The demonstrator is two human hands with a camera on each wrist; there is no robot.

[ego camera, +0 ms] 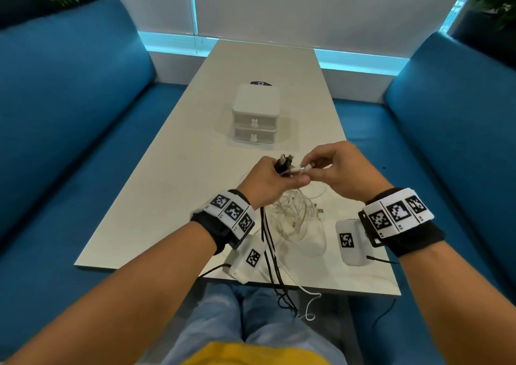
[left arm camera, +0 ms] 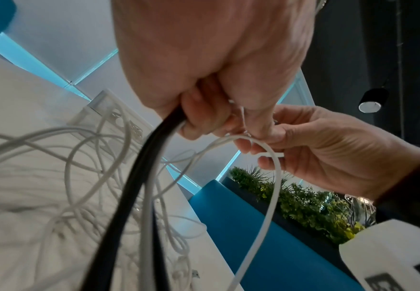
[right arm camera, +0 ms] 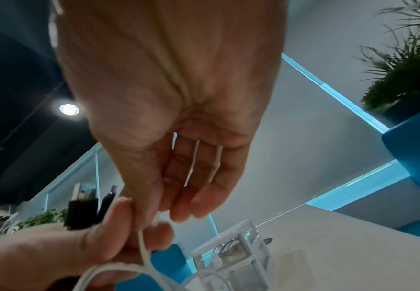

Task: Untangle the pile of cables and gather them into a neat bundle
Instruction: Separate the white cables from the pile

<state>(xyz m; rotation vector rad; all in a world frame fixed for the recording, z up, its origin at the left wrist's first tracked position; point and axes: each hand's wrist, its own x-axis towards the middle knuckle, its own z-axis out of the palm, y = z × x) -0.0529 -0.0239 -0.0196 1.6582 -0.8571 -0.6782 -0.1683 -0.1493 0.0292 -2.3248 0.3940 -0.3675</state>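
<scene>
My left hand (ego camera: 272,176) grips several black cables (ego camera: 270,248) just below their plugs (ego camera: 284,162), which stick up out of the fist; their lengths hang down past the table's near edge. In the left wrist view the black cables (left arm camera: 131,189) and a white cable (left arm camera: 269,189) run out of that fist. My right hand (ego camera: 329,169) pinches a white cable end (ego camera: 303,170) right beside the left thumb. A tangle of white cables (ego camera: 298,214) lies on the table under both hands, seen blurred as the white tangle (left arm camera: 84,177) in the left wrist view.
A small white two-drawer box (ego camera: 255,113) stands mid-table beyond my hands. The pale table (ego camera: 173,169) is flanked by blue sofas (ego camera: 69,107) on both sides. White wrist-camera units (ego camera: 351,241) hang just above the near table edge.
</scene>
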